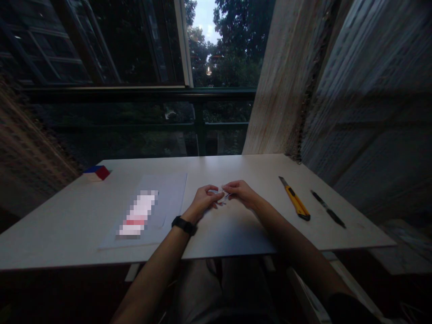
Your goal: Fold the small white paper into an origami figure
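Observation:
My left hand (203, 199), with a dark band at the wrist, and my right hand (242, 192) meet above the middle of the white table. Between their fingertips is a small, thin white piece that looks like paper (227, 196). Both hands pinch it, fingers curled and close together. Its exact shape is partly hidden by the fingers. To the right of my right hand lies a yellow utility knife (293, 198), its blade end pointing away from me. Beyond the knife rests a dark pen (328, 209).
White sheets of paper (173, 186) lie left of my hands, with a blurred-out patch on them. A red, blue and white cube (97, 173) sits at the table's far left. A window (222, 58) and a curtain (273, 90) stand behind the table (216, 164).

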Motion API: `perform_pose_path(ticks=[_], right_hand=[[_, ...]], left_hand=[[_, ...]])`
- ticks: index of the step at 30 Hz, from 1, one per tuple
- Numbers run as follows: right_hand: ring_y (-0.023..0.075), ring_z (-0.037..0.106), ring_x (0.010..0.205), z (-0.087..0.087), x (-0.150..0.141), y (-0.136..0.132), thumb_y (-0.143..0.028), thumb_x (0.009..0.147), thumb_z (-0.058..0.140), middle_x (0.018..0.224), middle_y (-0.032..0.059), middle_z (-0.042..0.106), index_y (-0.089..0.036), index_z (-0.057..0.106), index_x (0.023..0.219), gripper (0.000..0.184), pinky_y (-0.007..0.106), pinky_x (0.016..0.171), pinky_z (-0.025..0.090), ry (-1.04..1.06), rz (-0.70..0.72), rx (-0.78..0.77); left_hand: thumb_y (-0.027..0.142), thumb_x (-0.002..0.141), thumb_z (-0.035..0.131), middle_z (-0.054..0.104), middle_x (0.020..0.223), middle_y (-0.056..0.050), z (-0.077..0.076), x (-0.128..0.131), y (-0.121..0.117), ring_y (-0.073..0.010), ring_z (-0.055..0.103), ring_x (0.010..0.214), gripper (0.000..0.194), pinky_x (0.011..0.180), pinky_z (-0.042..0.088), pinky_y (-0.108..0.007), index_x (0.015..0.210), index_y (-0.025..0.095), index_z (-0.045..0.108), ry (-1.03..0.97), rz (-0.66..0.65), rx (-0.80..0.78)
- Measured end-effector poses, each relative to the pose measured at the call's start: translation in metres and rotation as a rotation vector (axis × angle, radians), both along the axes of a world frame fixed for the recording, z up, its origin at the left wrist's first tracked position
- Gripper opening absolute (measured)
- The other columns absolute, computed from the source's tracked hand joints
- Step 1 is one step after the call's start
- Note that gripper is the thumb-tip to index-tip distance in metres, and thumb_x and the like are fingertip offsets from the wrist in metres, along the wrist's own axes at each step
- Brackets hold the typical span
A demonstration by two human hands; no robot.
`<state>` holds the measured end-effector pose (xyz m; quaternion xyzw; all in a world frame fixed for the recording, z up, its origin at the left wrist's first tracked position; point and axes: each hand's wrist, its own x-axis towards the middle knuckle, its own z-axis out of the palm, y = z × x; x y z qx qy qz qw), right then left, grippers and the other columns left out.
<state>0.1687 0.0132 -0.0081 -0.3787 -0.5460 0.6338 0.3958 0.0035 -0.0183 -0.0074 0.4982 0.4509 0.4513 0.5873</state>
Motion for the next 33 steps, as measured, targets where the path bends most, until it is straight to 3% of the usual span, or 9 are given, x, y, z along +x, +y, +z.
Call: perform_pose_path(ticks=[6, 15, 22, 29, 33], right_hand=[[0.0095, 0.052, 0.053, 0.0, -0.003, -0.002, -0.039, 0.054, 0.077, 0.058, 0.0034, 0.062, -0.01, 0.069, 0.066, 0.032, 0.022, 0.049, 0.039, -0.053, -0.005, 0.01], [0.0093, 0.051, 0.05, 0.0, -0.003, -0.001, -0.043, 0.055, 0.075, 0.056, 0.0017, 0.061, -0.012, 0.065, 0.067, 0.035, 0.023, 0.049, 0.038, -0.099, -0.035, 0.088], [0.0079, 0.047, 0.046, -0.005, -0.008, 0.003, -0.045, 0.052, 0.075, 0.051, -0.0022, 0.056, -0.014, 0.06, 0.063, 0.036, 0.023, 0.049, 0.036, -0.015, -0.217, 0.124], [0.0086, 0.049, 0.052, -0.005, -0.006, 0.002, -0.036, 0.047, 0.079, 0.056, -0.0012, 0.058, -0.013, 0.06, 0.062, 0.033, 0.024, 0.054, 0.037, -0.022, -0.147, 0.072], [0.0093, 0.052, 0.055, -0.004, -0.002, 0.002, -0.026, 0.045, 0.08, 0.06, -0.0033, 0.058, -0.015, 0.062, 0.079, 0.04, 0.024, 0.056, 0.037, 0.028, -0.094, 0.12]], left_hand=[[0.025, 0.055, 0.077, 0.055, 0.044, 0.003, -0.002, 0.0, 0.002, -0.0089, 0.05, 0.035, 0.04, 0.037, 0.036, -0.017, 0.086, 0.011, 0.056, 0.079, 0.029, 0.051], [0.034, 0.057, 0.075, 0.059, 0.052, 0.002, -0.005, 0.0, 0.003, -0.008, 0.05, 0.038, 0.041, 0.038, 0.038, -0.018, 0.088, 0.013, 0.059, 0.211, 0.056, 0.215], [0.03, 0.054, 0.077, 0.059, 0.056, 0.002, -0.011, -0.002, 0.009, -0.0106, 0.056, 0.049, 0.051, 0.046, 0.043, -0.019, 0.098, 0.014, 0.058, 0.144, 0.065, 0.214], [0.02, 0.051, 0.075, 0.061, 0.053, 0.002, -0.009, -0.007, 0.01, -0.0131, 0.059, 0.05, 0.052, 0.051, 0.044, -0.022, 0.1, 0.014, 0.059, 0.132, 0.107, 0.223], [0.017, 0.052, 0.074, 0.061, 0.051, 0.002, -0.008, -0.007, 0.009, -0.0135, 0.059, 0.049, 0.051, 0.052, 0.045, -0.022, 0.101, 0.013, 0.059, 0.159, 0.08, 0.252]])
